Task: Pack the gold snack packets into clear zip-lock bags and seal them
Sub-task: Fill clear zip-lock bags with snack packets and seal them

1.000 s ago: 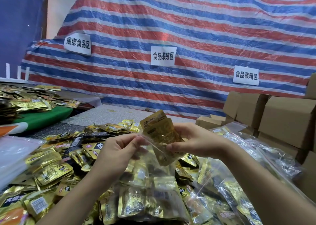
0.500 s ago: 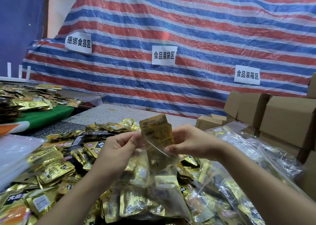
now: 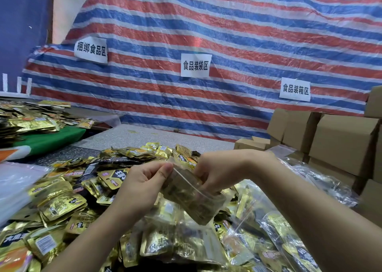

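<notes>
I hold a clear zip-lock bag [image 3: 192,197] over the pile, with gold snack packets inside it, blurred by motion. My left hand [image 3: 144,187] pinches the bag's top left corner between thumb and fingers. My right hand [image 3: 219,170] grips the bag's upper right edge, fingers curled round it. Loose gold snack packets [image 3: 62,205] lie heaped on the table beneath and to the left. Filled clear bags [image 3: 275,236] lie at the lower right.
Brown cardboard boxes [image 3: 339,139] stack at the right. A second heap of gold packets [image 3: 26,123] sits on a green cloth [image 3: 49,139] at the far left. A striped tarp [image 3: 206,34] with white paper signs hangs behind. Bare speckled tabletop [image 3: 144,137] lies beyond the pile.
The gold packets that stuck up above the bag's mouth have gone down inside it. Both hands have moved lower and now hold the bag's top edge.
</notes>
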Tool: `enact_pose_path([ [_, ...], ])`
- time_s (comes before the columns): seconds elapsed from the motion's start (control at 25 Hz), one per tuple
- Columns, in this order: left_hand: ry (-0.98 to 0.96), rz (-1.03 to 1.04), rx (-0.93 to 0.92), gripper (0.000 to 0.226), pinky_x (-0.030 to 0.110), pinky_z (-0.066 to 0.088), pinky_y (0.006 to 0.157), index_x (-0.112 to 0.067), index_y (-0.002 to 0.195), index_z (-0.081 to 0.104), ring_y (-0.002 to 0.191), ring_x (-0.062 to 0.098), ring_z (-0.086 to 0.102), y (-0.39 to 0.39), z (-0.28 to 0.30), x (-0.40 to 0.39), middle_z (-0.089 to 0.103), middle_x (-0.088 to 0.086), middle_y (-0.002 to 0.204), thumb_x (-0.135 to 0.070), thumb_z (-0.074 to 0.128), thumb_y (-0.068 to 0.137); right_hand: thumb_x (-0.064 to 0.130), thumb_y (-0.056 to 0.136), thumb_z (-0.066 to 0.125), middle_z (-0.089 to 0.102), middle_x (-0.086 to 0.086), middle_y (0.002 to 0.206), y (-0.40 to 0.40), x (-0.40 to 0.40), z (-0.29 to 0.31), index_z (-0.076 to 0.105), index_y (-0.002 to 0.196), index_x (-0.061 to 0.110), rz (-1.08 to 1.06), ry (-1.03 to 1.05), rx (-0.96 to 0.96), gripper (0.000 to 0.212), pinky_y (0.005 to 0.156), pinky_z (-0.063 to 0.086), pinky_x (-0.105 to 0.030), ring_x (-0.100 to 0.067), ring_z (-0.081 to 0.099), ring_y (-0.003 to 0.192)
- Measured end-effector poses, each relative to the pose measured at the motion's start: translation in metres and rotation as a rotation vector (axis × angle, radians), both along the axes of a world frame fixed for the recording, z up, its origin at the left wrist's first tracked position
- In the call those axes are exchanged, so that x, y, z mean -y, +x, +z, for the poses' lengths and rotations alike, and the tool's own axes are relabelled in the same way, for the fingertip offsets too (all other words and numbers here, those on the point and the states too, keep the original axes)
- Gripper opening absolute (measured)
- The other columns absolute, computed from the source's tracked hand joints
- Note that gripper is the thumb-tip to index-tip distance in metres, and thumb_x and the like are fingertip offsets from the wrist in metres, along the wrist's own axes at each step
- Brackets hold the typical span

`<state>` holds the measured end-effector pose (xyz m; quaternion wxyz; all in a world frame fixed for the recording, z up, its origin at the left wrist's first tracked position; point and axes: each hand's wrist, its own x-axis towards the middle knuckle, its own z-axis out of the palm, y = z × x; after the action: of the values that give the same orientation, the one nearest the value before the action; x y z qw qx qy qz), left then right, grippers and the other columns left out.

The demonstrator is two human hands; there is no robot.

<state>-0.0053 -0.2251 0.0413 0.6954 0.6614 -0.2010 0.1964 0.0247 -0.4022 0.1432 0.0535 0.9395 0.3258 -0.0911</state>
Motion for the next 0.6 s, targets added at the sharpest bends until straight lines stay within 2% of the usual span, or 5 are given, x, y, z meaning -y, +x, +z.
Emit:
enact_pose_path([
  [0.2,-0.017,0.117,0.005,0.029,0.019,0.055,0.06,-0.023,0.085,0.079,0.071,0.005,0.07,0.003,0.007,-0.002,0.076,-0.002,0.08,-0.042,0.057,0.083,0.035,0.096,0.062,0.072,0.004,0.081,-0.007,0.007,0.013,0.077,0.097,0.015,0.042,0.198,0.101,0.025,0.06,0.047,-0.023,-0.005,0.058,0.064],
  [0.28,-0.076,0.095,-0.007,0.029,0.024,0.058,0.057,-0.018,0.08,0.077,0.071,0.012,0.072,0.002,0.015,0.0,0.076,0.003,0.08,-0.039,0.057,0.083,0.046,0.099,0.052,0.07,-0.001,0.077,-0.012,0.01,0.021,0.075,0.095,0.008,0.032,0.26,0.145,0.045,0.052,0.04,-0.017,-0.006,0.053,0.055],
  [0.4,-0.061,0.102,0.02,0.031,0.026,0.057,0.056,-0.017,0.083,0.075,0.072,0.018,0.074,-0.002,0.033,0.002,0.077,0.002,0.083,-0.041,0.055,0.085,0.066,0.088,0.04,0.071,-0.003,0.075,-0.024,0.015,0.031,0.072,0.088,0.003,0.024,0.416,0.137,0.07,0.05,0.036,-0.018,-0.004,0.051,0.052],
  [0.48,-0.086,0.093,0.03,0.033,0.027,0.057,0.059,-0.017,0.087,0.073,0.075,0.021,0.074,-0.007,0.048,0.002,0.077,0.0,0.088,-0.042,0.052,0.085,0.059,0.088,0.053,0.063,0.003,0.066,-0.036,0.02,0.04,0.071,0.083,0.004,0.086,0.451,0.204,0.057,0.049,0.036,-0.018,-0.002,0.048,0.052],
  [0.6,-0.141,0.052,0.054,0.033,0.023,0.056,0.054,-0.017,0.087,0.072,0.074,0.021,0.075,-0.021,0.073,0.005,0.077,0.001,0.088,-0.042,0.051,0.086,0.031,0.09,0.071,0.065,0.007,0.072,-0.052,0.029,0.058,0.07,0.077,0.017,0.127,0.539,0.319,0.019,0.064,0.052,-0.026,-0.004,0.058,0.064],
])
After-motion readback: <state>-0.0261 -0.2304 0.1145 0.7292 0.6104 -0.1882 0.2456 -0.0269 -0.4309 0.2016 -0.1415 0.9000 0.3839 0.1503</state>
